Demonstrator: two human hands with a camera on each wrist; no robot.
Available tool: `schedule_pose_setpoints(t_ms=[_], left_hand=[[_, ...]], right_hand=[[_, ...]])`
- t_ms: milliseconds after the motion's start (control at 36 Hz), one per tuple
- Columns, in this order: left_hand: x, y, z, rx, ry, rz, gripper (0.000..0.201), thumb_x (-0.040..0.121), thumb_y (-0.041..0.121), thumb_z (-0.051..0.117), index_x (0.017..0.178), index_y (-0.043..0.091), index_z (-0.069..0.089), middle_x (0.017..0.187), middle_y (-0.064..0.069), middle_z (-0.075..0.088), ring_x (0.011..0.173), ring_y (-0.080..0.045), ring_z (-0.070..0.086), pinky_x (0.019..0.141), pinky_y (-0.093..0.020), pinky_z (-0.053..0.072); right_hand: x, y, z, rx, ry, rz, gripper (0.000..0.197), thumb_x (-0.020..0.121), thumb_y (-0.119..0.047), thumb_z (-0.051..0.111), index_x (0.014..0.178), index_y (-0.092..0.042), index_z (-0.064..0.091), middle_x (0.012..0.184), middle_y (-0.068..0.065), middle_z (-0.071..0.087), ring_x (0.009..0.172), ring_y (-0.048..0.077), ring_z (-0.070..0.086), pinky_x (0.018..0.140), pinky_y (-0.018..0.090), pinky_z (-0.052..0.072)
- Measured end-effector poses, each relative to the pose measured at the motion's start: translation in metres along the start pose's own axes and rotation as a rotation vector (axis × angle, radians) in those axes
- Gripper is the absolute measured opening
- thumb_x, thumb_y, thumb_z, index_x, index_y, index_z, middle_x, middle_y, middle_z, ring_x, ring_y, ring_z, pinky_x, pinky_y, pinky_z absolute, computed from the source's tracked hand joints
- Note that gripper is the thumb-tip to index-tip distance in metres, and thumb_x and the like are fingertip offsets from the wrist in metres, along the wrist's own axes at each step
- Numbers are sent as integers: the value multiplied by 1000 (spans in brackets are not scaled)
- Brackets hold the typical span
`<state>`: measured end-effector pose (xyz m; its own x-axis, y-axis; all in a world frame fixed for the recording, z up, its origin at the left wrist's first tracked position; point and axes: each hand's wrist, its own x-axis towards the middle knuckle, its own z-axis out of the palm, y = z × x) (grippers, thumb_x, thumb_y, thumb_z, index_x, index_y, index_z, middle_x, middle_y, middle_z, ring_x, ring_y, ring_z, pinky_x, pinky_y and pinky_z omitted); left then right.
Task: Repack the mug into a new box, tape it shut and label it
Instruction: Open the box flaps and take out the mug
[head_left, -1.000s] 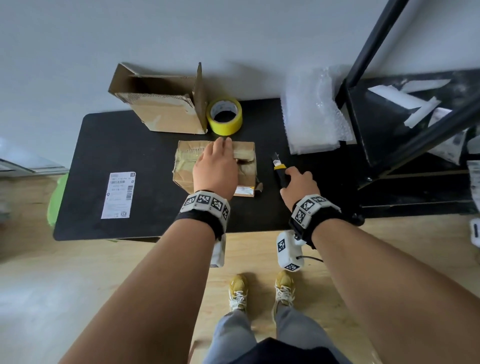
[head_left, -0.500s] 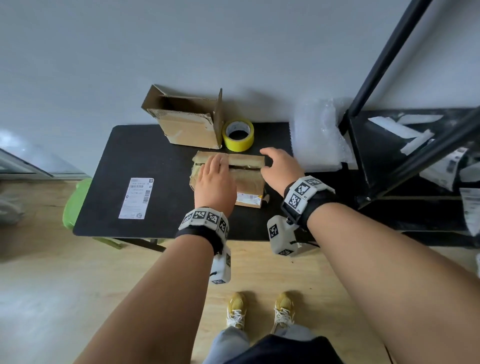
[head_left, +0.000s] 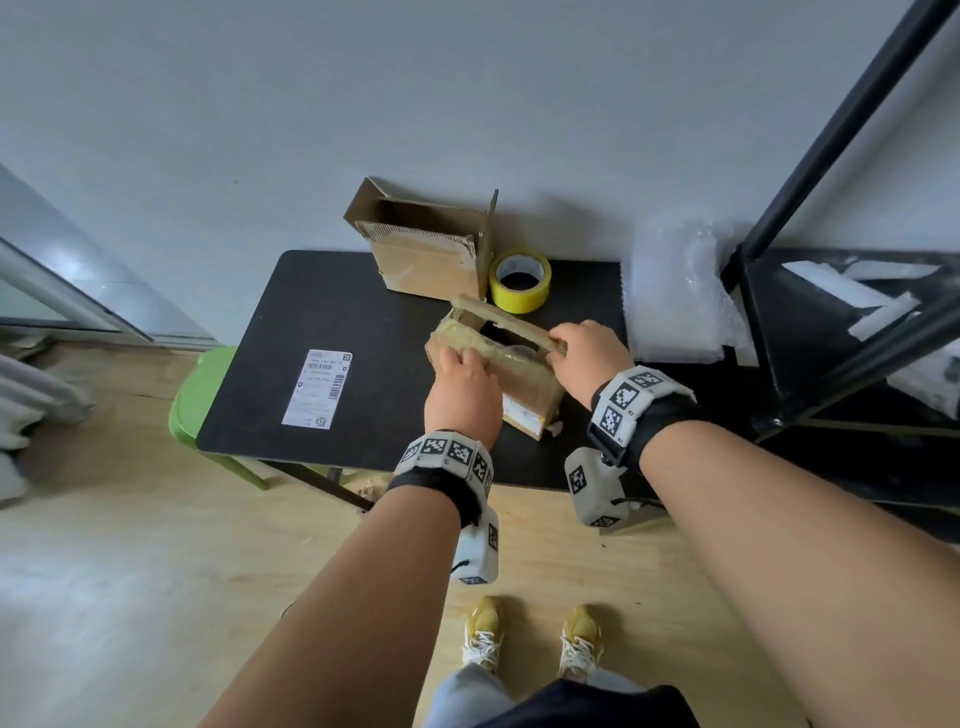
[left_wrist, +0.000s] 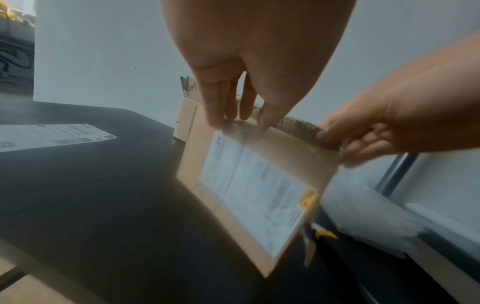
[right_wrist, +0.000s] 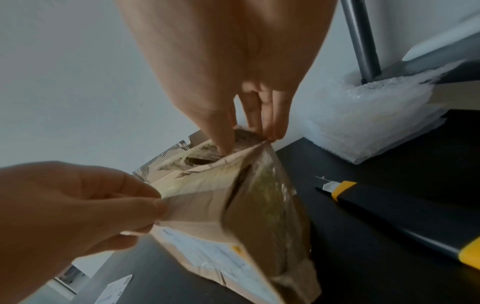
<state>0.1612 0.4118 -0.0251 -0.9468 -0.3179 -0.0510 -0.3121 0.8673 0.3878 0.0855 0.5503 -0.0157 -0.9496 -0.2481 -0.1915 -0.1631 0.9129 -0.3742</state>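
The old taped cardboard box (head_left: 524, 387) sits mid-table, turned at an angle, a shipping label on its near side (left_wrist: 254, 195). My left hand (head_left: 460, 371) grips its near top edge, fingers curled over it (left_wrist: 228, 111). My right hand (head_left: 579, 343) pinches the far flap (head_left: 506, 322) and holds it raised, leaving a dark gap under it. The mug is not visible. The new box (head_left: 426, 260) stands open by the wall. Beside it lies a yellow tape roll (head_left: 520, 280), and a loose label (head_left: 317, 388) lies at the table's left.
A black-and-yellow box cutter (right_wrist: 389, 214) lies on the black table (head_left: 322, 312) just right of the old box. Bubble wrap (head_left: 675, 296) is piled at the back right against a black shelf frame (head_left: 831, 332). A green stool (head_left: 200, 400) stands under the table's left end.
My right hand let go of the cutter and moved onto the old box. The far flap has come up, the box has turned, and my left hand slid from the top to its near edge.
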Motion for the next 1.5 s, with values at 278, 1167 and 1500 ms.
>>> schedule_pose_setpoints(t_ms=[278, 1167, 1500], left_hand=[[29, 5, -13, -271, -78, -121, 34, 95, 31, 47, 124, 12, 52, 129, -8, 45, 102, -26, 56, 79, -31, 41], [26, -31, -13, -92, -175, -106, 35, 97, 12, 36, 120, 10, 62, 120, -12, 60, 109, -31, 57, 87, -35, 45], [75, -26, -28, 155, -79, -160, 40, 92, 23, 47, 128, 6, 43, 131, -14, 45, 122, -31, 43, 92, -40, 42]], right_hand=[[-19, 0, -2, 380, -55, 250, 23, 99, -19, 39, 85, -9, 54, 95, 14, 62, 87, 31, 64, 79, 41, 52], [-30, -25, 26, 155, -92, 323, 55, 98, -45, 44, 137, -6, 43, 135, 16, 39, 108, 32, 57, 78, 36, 46], [-14, -18, 21, 144, -35, 231, 54, 85, -29, 62, 132, -9, 45, 131, 13, 34, 120, 33, 46, 102, 42, 44]])
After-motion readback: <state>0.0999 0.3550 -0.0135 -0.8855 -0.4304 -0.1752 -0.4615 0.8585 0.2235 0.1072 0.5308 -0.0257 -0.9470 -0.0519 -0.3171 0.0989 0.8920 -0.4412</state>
